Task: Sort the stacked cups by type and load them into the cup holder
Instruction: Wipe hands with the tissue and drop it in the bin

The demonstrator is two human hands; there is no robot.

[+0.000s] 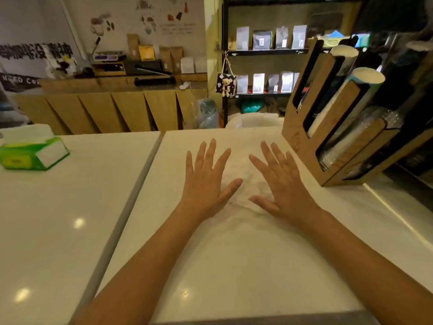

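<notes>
Both the left hand (206, 181) and right hand (281, 184) lie flat, fingers spread, on the white counter (234, 266). Right of them stands the wooden cup holder (328, 127); left, a green tissue box (32, 153). Shelves (264, 52) of bags stand behind.

I see cup holder (328, 118): brown wood, slanted slots, right rear of bench | white paper cups (367, 77) stacked in upper slots | clear plastic cups (346, 146) stacked in lower slot
</notes>
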